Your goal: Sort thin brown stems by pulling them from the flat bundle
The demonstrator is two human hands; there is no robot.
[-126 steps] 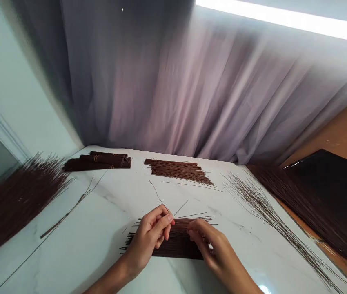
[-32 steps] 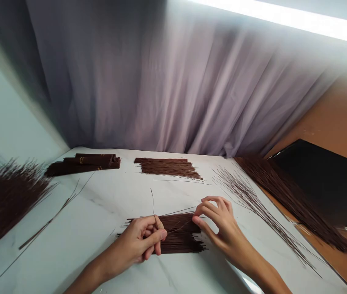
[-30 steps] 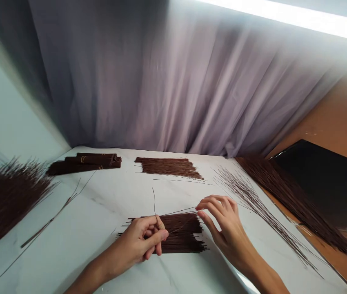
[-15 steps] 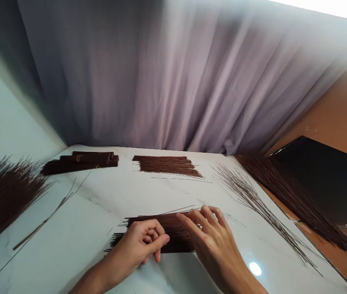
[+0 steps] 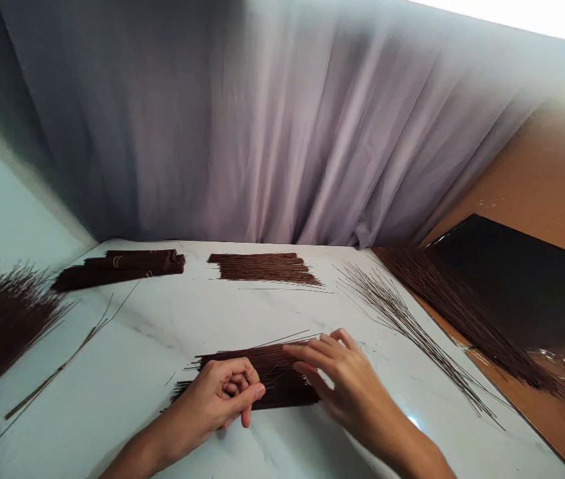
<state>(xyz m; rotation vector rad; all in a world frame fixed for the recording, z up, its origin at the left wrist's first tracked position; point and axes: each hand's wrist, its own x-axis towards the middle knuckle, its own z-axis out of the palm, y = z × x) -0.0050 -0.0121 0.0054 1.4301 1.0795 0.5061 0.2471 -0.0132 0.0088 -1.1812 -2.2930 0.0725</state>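
Observation:
A layer of thin dark brown sticks lies on the white table in front of me, running left to right. My left hand is over its left part, fingers curled in and thumb pressed against the index finger. Whatever may be in that pinch is hidden. Above the right end of the sticks is my right hand, its fingers stretched out to the left and the thumb apart beneath them. It holds nothing that I can see. Whether its fingertips touch the sticks, I cannot tell.
Farther back lie a short stick pile and tied dark bundles. A large brown stick heap stands left, beside a few loose sticks. Fanned sticks and a long dark bundle lie right. A grey curtain hangs behind.
The whole view has shifted a little, so things sit farther left. My right hand has turned, and its thumb now shows below the fingers. My left hand keeps its curled shape.

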